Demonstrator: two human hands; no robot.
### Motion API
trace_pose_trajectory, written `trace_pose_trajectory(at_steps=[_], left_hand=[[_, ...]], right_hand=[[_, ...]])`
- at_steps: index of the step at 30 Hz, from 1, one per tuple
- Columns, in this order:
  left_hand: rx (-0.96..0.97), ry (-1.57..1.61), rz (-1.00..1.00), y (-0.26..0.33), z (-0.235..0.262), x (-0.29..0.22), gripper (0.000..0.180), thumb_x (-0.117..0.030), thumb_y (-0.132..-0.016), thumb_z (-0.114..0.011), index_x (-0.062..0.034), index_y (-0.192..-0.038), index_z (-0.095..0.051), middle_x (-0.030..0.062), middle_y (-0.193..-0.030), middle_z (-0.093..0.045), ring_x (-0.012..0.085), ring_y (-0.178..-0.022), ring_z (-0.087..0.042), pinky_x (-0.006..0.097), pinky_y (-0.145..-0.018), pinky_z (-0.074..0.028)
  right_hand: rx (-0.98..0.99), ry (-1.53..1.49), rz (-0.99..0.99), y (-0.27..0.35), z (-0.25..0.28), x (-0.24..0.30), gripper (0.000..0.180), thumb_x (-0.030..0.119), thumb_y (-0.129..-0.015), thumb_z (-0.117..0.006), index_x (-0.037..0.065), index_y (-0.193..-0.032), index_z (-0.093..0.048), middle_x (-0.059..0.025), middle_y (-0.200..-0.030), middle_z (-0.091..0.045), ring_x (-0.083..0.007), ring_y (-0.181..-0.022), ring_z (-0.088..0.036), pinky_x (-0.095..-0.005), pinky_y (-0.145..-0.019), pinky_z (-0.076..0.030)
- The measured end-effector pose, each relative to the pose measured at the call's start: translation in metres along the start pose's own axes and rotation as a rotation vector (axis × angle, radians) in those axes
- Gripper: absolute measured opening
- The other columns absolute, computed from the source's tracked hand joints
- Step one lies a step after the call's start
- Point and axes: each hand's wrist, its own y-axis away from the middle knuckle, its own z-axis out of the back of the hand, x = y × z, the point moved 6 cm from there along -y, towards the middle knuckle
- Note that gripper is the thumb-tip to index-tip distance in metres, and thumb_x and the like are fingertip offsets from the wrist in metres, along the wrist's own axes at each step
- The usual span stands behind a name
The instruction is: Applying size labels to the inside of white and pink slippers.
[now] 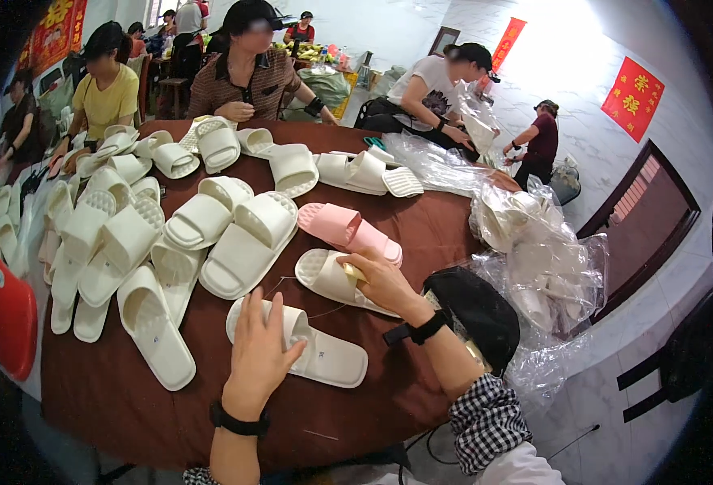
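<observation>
My left hand (pixel 259 347) lies over the strap end of a cream slipper (pixel 336 360), its fingers stretched out. Pinched in my right hand (pixel 387 287) is a small yellow object (pixel 354 272), mostly hidden by the fingers. That hand is over a second cream slipper (pixel 320 275), partly covering it. Just beyond, a pink slipper (pixel 352 232) lies at a slant. A thin pale thread (pixel 285 279) shows on the brown cloth between the two near cream slippers. Several more cream slippers (pixel 247 242) are spread to the left, some overlapping.
The table wears a brown cloth (pixel 356 420). A black cap (pixel 474 315) sits beside my right forearm. Clear plastic bags with slippers (pixel 538 259) crowd the right edge. A red stool (pixel 5 311) stands at the left. Across the table are a person in brown (pixel 251 81) and other people.
</observation>
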Motion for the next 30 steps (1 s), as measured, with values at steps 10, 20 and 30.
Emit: trace_pose_trajectory(at_steps=[10, 20, 30], left_hand=[[0.022, -0.158, 0.035, -0.001, 0.002, 0.006, 0.056, -0.004, -0.084, -0.066, -0.0107, -0.138, -0.058, 0.0201, -0.134, -0.054, 0.0400, -0.124, -0.053, 0.049, -0.107, -0.041], [0.053, -0.154, -0.006, -0.006, 0.002, -0.001, 0.056, -0.006, -0.086, -0.065, -0.0053, -0.141, -0.053, 0.0204, -0.138, -0.051, 0.0395, -0.132, -0.046, 0.051, -0.114, -0.034], [0.262, -0.079, -0.024, -0.007, -0.006, -0.014, 0.058, -0.023, -0.092, -0.068, -0.0059, -0.145, -0.050, 0.0229, -0.153, -0.040, 0.0426, -0.144, -0.033, 0.057, -0.121, -0.020]], right_hand=[[0.137, 0.196, 0.113, 0.011, 0.001, 0.060, 0.038, 0.020, -0.079, -0.075, 0.009, -0.109, -0.055, -0.0164, -0.096, -0.059, -0.0383, -0.079, -0.066, -0.0490, -0.067, -0.055], [0.150, 0.000, 0.053, 0.035, 0.002, 0.069, 0.047, 0.017, -0.078, -0.073, 0.004, -0.118, -0.051, -0.0183, -0.115, -0.060, -0.0400, -0.091, -0.065, -0.0471, -0.078, -0.054], [0.148, -0.367, -0.015, 0.049, -0.008, 0.043, 0.066, 0.032, -0.083, -0.079, 0.001, -0.132, -0.048, -0.0213, -0.127, -0.061, -0.0390, -0.114, -0.063, -0.0422, -0.093, -0.052]])
